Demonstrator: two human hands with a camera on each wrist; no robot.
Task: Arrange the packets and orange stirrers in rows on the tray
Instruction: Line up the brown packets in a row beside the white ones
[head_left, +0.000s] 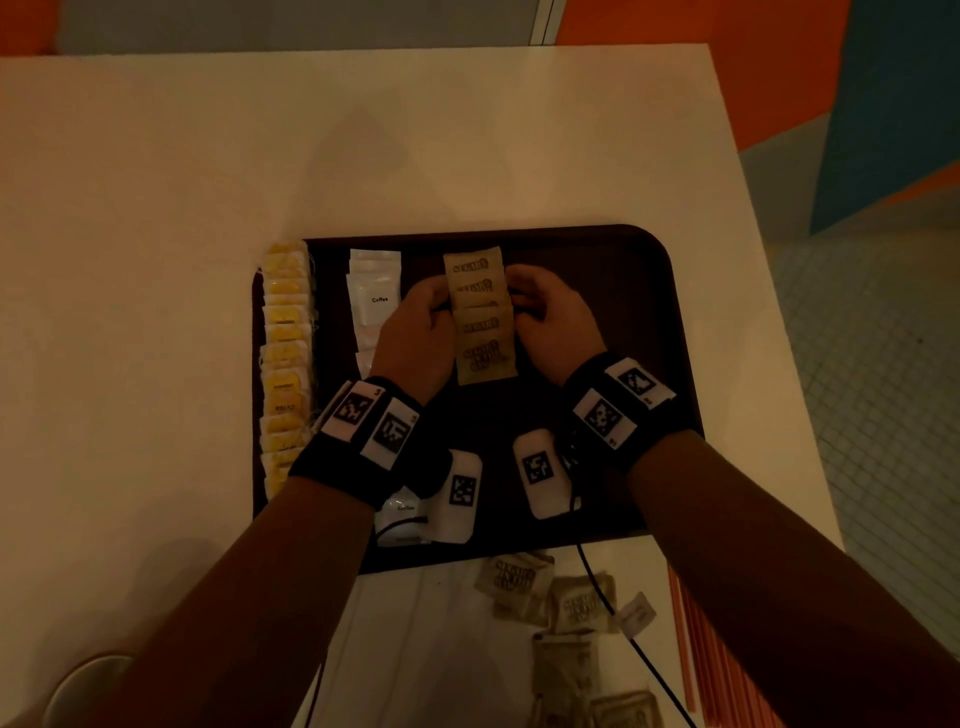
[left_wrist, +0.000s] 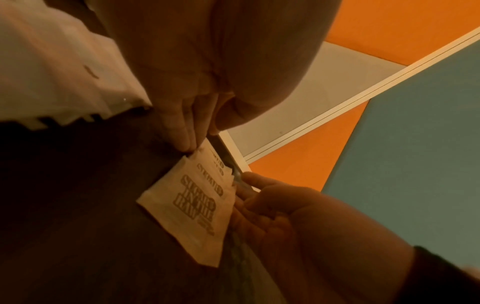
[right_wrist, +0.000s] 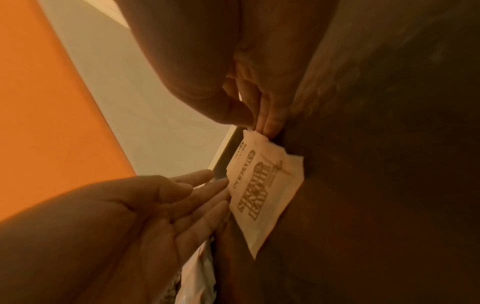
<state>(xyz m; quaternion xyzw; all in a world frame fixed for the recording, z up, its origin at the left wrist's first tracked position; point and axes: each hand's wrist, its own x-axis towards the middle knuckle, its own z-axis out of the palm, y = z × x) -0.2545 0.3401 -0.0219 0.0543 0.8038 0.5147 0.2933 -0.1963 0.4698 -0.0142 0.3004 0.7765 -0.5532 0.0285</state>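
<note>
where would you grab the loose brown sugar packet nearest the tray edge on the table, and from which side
Pinch the brown sugar packet by its near left corner, coming from above on the person's side. It lies flat on the white table just off the tray, and its right edge appears overlapped by another packet, so the left edge looks freer to lift.

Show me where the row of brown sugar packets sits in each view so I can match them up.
Head: brown sugar packets, tray centre, between both hands.
Left wrist: lower centre, left hand above, right hand beside.
Right wrist: centre right.
Shared landmark: the dark tray under them.
</note>
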